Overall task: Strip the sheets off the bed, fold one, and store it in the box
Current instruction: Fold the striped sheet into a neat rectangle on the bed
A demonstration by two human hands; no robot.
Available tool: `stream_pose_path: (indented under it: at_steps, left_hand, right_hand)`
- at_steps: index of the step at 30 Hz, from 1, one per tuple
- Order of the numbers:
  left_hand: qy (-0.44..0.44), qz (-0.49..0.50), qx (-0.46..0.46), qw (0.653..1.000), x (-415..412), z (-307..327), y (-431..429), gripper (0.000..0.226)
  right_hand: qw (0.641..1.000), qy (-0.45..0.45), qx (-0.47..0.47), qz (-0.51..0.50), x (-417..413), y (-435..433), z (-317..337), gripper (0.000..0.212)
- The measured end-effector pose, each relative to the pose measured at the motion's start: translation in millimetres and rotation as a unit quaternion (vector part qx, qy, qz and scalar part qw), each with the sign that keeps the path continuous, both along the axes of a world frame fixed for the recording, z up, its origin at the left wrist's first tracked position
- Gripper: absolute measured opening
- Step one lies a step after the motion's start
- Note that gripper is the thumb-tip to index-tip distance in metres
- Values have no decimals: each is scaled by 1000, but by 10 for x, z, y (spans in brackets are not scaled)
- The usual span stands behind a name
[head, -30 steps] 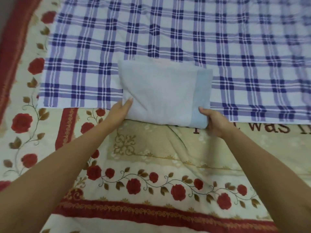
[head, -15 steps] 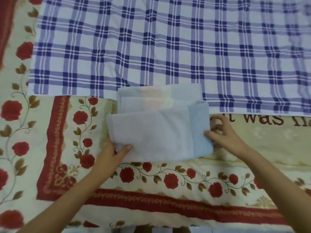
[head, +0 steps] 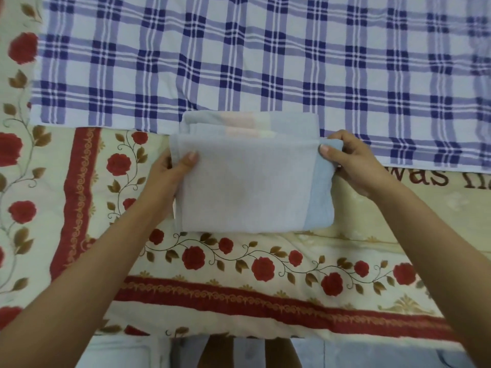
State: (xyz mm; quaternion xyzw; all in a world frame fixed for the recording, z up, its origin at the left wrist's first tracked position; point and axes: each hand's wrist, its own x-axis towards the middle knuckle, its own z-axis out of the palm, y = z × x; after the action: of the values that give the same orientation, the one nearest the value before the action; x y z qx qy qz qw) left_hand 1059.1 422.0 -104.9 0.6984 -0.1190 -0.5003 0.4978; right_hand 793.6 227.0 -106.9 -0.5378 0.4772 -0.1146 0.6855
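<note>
folded sheet (head: 247, 187): underside hidden | plaid sheet (head: 265, 62): cut top, right

arms: bare forearms | left hand (head: 168, 178): short thumbnail | right hand (head: 354, 166): short thumbnail

Even soft light, faint shadows, slightly hazy — wide-angle bending at edges

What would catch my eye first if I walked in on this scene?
The folded pale blue sheet at the centre draws the eye, gripped at its two sides by the left hand and the right hand, thumbs on top. Behind it a purple-and-white checked cloth lies spread flat on the far side, over a cream bedcover printed with red roses.
</note>
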Motion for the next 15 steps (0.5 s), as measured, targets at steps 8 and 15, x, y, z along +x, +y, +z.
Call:
stream_pose_path:
  at_steps: [8,15]
  left_hand:
    - [-111,-51,28,992,52,-103,-320,73]
    - [-92,-28,16,995,-52,5,-90,57]
  right_hand:
    - [990,19,50,-130,82,27,-333,10]
    - [983,6,-150,-104,41,273,-97,17]
